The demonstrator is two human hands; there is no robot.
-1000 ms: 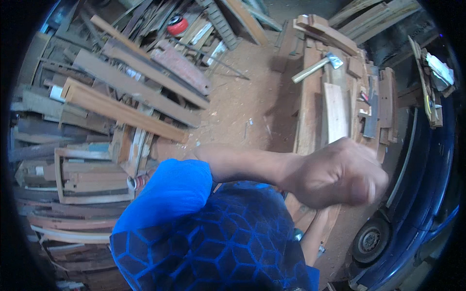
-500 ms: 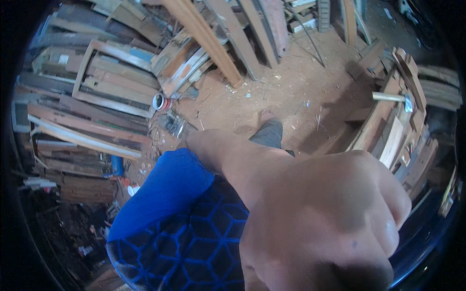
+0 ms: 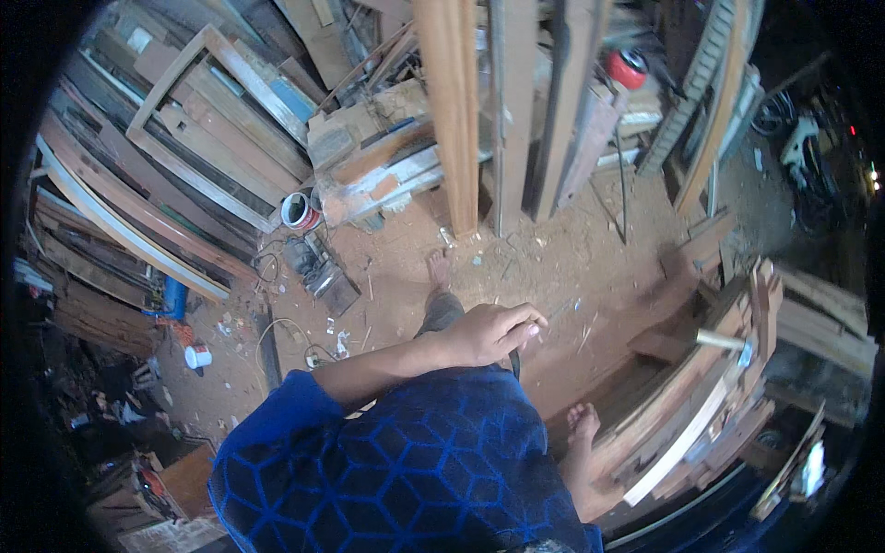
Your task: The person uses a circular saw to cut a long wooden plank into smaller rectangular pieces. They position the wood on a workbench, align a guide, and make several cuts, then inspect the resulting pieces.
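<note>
My left hand (image 3: 489, 334) is in front of my body, its forearm crossing from a blue sleeve on the left. Its fingers are bent together at the tips; anything between them is too small or hidden to make out. Lower down on the right, my right hand (image 3: 582, 424) is beside the stacked timber (image 3: 645, 433), its fingers loosely curled and slightly apart, with nothing visible in them. A pale board (image 3: 680, 441) lies along that stack. Farther up it rests a hammer (image 3: 724, 341) with a light wooden handle and a metal head.
Tall planks (image 3: 452, 120) lean at the far side. A wooden frame (image 3: 166, 101) and many boards fill the left. On the dusty floor (image 3: 406, 230) are a paint bucket (image 3: 297, 212), a metal power tool (image 3: 318, 275) and a white cup (image 3: 196, 357). A red round object (image 3: 627, 69) sits behind the planks.
My left hand, large and close to the camera before, has dropped lower and farther away. The view has shifted, showing more of the far planks, and my right hand has come into sight.
</note>
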